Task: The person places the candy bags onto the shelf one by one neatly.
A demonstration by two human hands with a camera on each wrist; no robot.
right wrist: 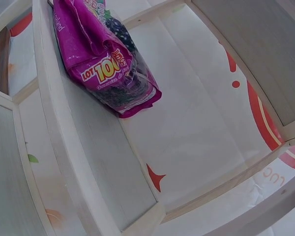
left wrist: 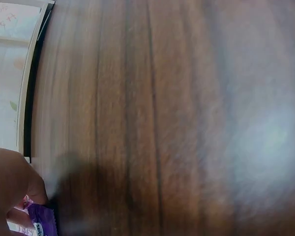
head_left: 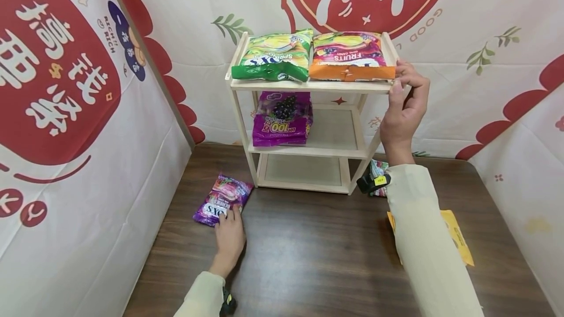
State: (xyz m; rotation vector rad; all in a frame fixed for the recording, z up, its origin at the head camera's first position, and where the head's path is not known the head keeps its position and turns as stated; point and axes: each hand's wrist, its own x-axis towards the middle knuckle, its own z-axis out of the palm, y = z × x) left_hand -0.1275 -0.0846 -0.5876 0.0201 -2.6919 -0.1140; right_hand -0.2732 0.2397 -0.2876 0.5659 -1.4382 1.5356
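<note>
My left hand (head_left: 231, 238) is at the lower right edge of a purple bag of berries candy (head_left: 224, 194) lying on the table, and its fingers pinch that edge. In the left wrist view, a corner of the candy bag (left wrist: 43, 219) shows beside the fingers. My right hand (head_left: 406, 106) grips the upper right corner of a small wooden three-tier shelf (head_left: 308, 85), thumb at the front. Close to its fingertips lies an orange-edged bag of fruits candy (head_left: 352, 57) on the top tier, beside a green bag of candy (head_left: 277, 55).
A purple bag of grape gummies (head_left: 282, 120) stands on the middle tier, at its left. Right of the shelf, a small colourful packet (head_left: 379, 175) is partly hidden by the wrist. A yellow packet (head_left: 458, 238) lies under the right forearm on the brown table (head_left: 308, 248). Printed cloth walls surround the table.
</note>
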